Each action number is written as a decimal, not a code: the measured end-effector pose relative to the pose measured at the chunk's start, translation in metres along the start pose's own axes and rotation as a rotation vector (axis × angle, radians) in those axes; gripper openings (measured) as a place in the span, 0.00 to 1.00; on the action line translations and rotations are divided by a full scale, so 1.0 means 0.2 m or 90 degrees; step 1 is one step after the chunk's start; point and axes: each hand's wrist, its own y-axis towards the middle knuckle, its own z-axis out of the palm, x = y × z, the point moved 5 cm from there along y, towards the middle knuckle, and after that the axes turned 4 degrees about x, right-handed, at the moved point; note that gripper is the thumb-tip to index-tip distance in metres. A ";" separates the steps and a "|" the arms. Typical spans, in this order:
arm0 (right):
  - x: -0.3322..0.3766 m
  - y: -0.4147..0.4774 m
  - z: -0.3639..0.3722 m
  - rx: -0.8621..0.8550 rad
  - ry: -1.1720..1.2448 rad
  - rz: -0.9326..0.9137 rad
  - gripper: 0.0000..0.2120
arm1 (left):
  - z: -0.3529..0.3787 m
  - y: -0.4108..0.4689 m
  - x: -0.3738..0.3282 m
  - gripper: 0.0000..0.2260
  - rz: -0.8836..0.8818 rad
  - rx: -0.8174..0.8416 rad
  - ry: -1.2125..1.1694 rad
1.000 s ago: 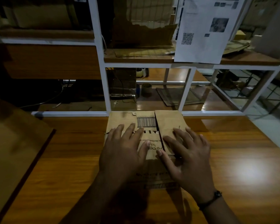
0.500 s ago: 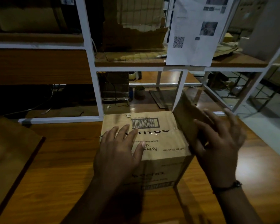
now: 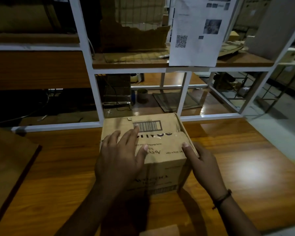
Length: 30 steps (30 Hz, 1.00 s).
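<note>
A brown cardboard box (image 3: 162, 147) with a barcode and printed text on its top stands on the wooden table (image 3: 237, 159). My left hand (image 3: 121, 155) lies flat on the box top, fingers spread and pressing the top flap down. My right hand (image 3: 203, 162) grips the box's right side, its thumb over the top edge and its fingers down the side, where they hold the right flap folded against the box wall.
A white metal shelf frame (image 3: 99, 106) stands just behind the box, with a printed sheet (image 3: 196, 31) hanging from it. Flat cardboard (image 3: 5, 159) lies at the table's left. Another cardboard piece (image 3: 160, 230) shows at the bottom edge.
My right hand lifted the right flap off the top, swung it outward and folded it down against the box's right side. My left hand stayed pressed on the top.
</note>
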 end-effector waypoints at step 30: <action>0.30 -0.09 0.30 0.184 -0.621 -0.221 0.38 | 0.13 -0.28 -0.08 0.41 0.081 0.031 -0.023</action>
